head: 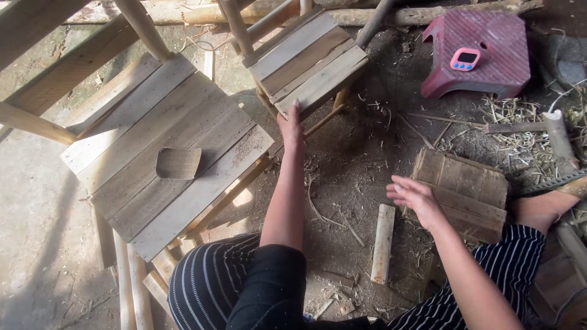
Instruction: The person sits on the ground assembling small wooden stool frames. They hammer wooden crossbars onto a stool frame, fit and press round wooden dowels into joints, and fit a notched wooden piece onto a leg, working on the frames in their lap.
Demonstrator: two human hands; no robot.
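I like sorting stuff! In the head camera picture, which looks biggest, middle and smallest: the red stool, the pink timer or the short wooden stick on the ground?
1. Red stool, clearly the largest.
2. Short wooden stick.
3. Pink timer, the smallest, sitting on the stool.

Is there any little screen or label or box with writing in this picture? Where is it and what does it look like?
Small timer: lies on top of the red plastic stool at the upper right, on the dirt ground; rounded pink case, dark rectangular screen, small blue buttons beneath it.
No packages, labels or signs show anywhere else; the rest is bare wood.
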